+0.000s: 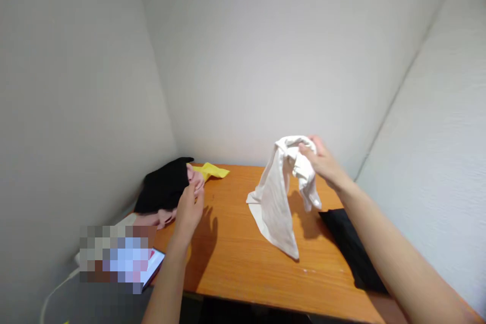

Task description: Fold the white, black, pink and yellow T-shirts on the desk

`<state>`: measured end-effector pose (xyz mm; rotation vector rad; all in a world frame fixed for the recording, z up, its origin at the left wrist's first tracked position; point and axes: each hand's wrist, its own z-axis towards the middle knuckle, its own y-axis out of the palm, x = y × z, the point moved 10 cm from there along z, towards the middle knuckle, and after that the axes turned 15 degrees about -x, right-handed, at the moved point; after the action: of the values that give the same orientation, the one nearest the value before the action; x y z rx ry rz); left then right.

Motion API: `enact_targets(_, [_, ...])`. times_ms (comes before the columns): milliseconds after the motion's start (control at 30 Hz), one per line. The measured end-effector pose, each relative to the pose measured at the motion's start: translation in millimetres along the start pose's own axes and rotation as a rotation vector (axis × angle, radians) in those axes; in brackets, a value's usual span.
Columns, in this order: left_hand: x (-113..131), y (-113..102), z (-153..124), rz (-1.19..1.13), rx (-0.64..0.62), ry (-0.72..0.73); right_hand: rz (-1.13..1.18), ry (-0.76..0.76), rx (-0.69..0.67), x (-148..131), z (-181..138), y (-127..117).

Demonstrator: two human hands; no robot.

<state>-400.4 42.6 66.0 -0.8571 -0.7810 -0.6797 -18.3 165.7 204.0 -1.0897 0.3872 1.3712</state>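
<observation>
My right hand (pixel 321 159) is closed on a white garment (pixel 275 202) and holds it up over the wooden table. Its loose part droops to the left, with a lower corner close to the tabletop; the bunched end hangs under my fingers. What kind of garment it is, I cannot make out. My left hand (pixel 190 210) holds nothing and hovers above the table with its fingers apart. Closest to it is a pink cloth (pixel 195 177), partly covered by a black cloth (pixel 165 185). A yellow cloth (pixel 210 170) sticks out behind them.
Under my right forearm a folded black cloth (pixel 351 248) lies on the table (pixel 235 263). A phone-like device with a lit screen (pixel 152 266), partly blurred out, sits at the left front edge, with a white cable (pixel 56 288) nearby. Grey-white walls enclose the table.
</observation>
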Motion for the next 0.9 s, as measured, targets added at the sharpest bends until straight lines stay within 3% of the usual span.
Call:
enact_targets(100, [35.6,84.3,6.5,-0.226,-0.248,0.040,-0.121,0.168,-0.062,27.1,-30.8,-11.5])
enact_targets(200, [68.9,163.9,-14.4,-0.495,-0.410,-0.043,-0.123,0.213,-0.056,40.1,-49.4,-19.8])
enact_targets(267, [86.7,200.1,-25.8,-0.598,-0.437,-0.095,-0.111,0.227,-0.082,41.6,-52.2,-24.7])
enact_targets(333, [102.3,220.1,-26.1,-0.617,-0.444,-0.100,-0.095,0.227,-0.118,36.7,-49.4,-34.7])
enact_targets(400, [114.0,225.1,-14.7,-0.617,-0.451,-0.088,-0.023,0.208,-0.185,27.3,-44.4,-48.0])
enact_targets(500, [129.0,215.7,16.9,-0.612,-0.512,-0.047,0.177,0.174,-0.280,15.1,-39.2,-72.5])
enact_targets(633, [154.3,198.2,60.3,-0.526,-0.625,0.124,0.224,0.184,-0.345,25.9,-32.7,-93.2])
enact_targets(700, [168.9,184.1,78.3,-0.388,-0.539,0.251,0.125,0.175,-0.330,37.5,-25.2,-96.3])
enact_targets(767, [189.5,169.4,88.1,-0.202,-0.417,0.384,0.065,0.134,-0.229,43.0,-18.9,-102.5])
enact_targets(900, [232.3,138.3,74.6,0.165,-0.286,0.603,0.170,0.059,-0.036,33.5,-39.8,-111.4])
